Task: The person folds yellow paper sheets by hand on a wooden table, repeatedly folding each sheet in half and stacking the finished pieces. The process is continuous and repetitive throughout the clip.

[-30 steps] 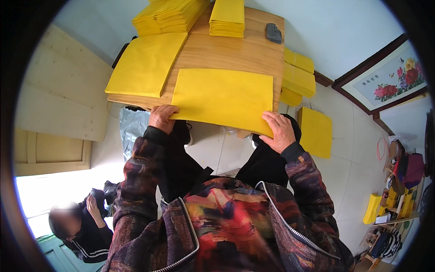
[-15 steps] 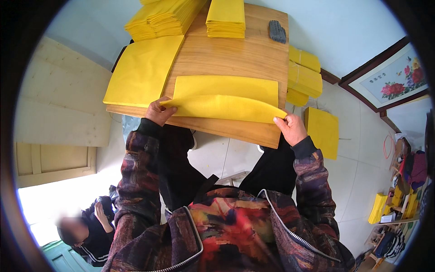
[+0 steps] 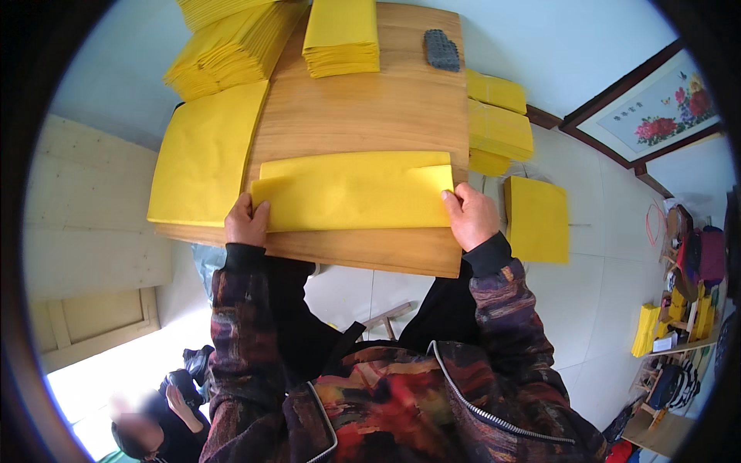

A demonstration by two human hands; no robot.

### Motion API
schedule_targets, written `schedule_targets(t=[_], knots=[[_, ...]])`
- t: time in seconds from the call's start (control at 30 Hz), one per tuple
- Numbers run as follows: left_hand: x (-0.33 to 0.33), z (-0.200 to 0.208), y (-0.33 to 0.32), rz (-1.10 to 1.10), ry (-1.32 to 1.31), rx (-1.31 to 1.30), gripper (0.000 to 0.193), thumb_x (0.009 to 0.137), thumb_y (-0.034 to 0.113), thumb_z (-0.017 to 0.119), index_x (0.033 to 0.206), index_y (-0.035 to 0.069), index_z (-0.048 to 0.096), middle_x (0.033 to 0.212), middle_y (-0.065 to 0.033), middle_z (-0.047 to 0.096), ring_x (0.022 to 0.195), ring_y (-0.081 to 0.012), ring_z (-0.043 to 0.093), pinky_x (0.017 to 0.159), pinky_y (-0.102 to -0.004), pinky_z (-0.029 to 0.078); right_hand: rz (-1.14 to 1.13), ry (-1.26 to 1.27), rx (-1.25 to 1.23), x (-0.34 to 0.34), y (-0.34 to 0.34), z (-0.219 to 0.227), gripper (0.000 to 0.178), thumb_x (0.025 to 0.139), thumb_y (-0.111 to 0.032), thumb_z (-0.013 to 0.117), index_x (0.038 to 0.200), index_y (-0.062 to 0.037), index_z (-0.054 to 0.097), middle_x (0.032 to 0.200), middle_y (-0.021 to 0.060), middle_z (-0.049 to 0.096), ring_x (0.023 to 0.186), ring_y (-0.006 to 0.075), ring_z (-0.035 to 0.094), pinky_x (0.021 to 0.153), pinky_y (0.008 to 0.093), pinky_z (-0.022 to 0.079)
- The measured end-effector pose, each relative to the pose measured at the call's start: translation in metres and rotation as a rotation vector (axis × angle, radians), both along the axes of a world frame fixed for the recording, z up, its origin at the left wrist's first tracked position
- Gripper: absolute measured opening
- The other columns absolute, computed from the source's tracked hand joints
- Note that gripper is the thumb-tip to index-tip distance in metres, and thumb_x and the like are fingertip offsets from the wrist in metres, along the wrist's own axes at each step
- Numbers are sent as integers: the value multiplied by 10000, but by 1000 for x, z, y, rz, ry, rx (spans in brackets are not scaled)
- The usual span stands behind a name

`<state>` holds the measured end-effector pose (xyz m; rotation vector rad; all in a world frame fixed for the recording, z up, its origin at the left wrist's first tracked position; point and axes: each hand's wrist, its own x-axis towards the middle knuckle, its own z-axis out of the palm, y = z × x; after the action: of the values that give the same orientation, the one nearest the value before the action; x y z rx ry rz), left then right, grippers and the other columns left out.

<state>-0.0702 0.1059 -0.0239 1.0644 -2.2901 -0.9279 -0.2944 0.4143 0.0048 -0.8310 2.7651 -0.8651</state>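
Observation:
A yellow felt-like sheet [image 3: 355,193] lies folded lengthwise on the near part of the wooden table [image 3: 355,112]. At its left end, my left hand [image 3: 247,221] pinches the folded edge between thumb and fingers. My right hand [image 3: 472,217] grips the opposite end, thumb on top and fingers hidden beneath. The upper flap lies over most of the lower layer, with a step between the edges at the right. Beside my left hand is a flat pile of unfolded yellow sheets [image 3: 204,154].
Stacks of folded yellow sheets [image 3: 231,50] stand at the far left, another stack [image 3: 341,42] at the far middle. A dark grey ribbed item [image 3: 441,50] lies far right. Yellow bundles [image 3: 500,133] and a flat yellow pile [image 3: 538,220] sit beyond the table's right edge. A person [image 3: 166,420] sits lower left.
Both hands have brought the raised flap forward and down, so the sheet now lies folded flatter. The view has shifted, moving the table lower and leftward in the picture.

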Motion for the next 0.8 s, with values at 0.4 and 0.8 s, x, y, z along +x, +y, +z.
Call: schedule_targets(t=[0.4,0.8], knots=[[-2,-1,10,65,-51,-134,236,816,213,668,891,12,570,780,-197,625,752,-381,621,659,-409,491,-78,82,156,2,-11,1,330,888,-326,550,720,-43,574,709,198,621,694,418,592,599,520,446],[-8,8,26,196,-205,-106,373,808,282,685,1069,98,494,902,-183,668,879,-387,634,741,-456,494,-93,119,357,5,-17,10,362,908,-386,506,823,-49,608,807,201,660,784,407,628,672,517,485]])
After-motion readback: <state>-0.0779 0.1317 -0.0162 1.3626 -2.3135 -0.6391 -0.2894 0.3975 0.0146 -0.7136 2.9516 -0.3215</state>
